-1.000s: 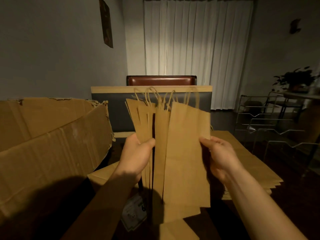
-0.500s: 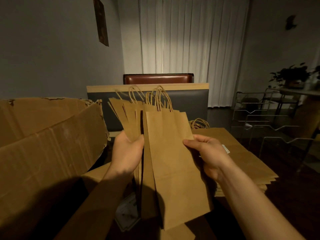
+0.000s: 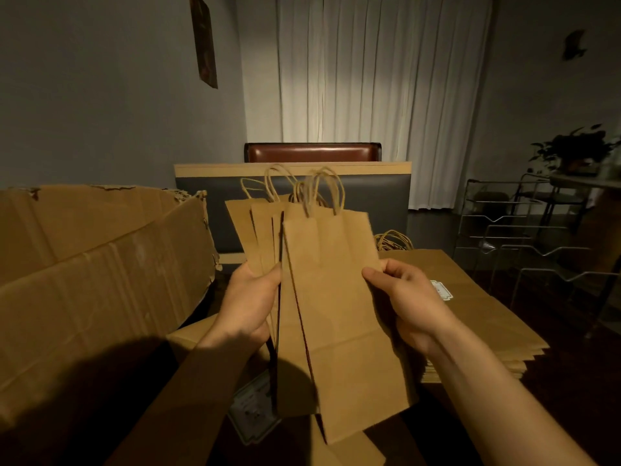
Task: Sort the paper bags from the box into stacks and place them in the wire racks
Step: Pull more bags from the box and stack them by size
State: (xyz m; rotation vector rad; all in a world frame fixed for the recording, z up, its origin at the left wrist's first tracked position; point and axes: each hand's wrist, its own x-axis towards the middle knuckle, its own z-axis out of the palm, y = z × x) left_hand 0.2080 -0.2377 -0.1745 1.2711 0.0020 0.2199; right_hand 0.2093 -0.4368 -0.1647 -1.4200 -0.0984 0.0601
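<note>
Standing furthest out past the left hand's knuckles, a big cardboard box (image 3: 100,280) has a torn, bent flap, and what it holds is hidden by its near wall. The left hand (image 3: 250,304) comes next, its fingers (image 3: 268,275) curled round a fanned bunch of paper bags (image 3: 265,230), thumb pressed on the front, rope handles sticking up above the fingertips. Below that wrist, a flat bag with a printed label (image 3: 252,410) lies on the dark desk (image 3: 571,398). Between the two hands hangs the front bag (image 3: 339,314), upright and slightly tilted, its bottom fold well below the palms. The right hand (image 3: 413,304) pinches this bag's right edge, thumb on the near face and fingers (image 3: 400,269) curled behind it. Just beyond those fingers a stack of larger flat bags (image 3: 487,317) rests on the desk, handles pointing away. Further right of that stack stand the wire racks (image 3: 524,243); in the dim light I cannot tell whether their tiers hold anything. Behind them sits a potted plant (image 3: 578,146).
</note>
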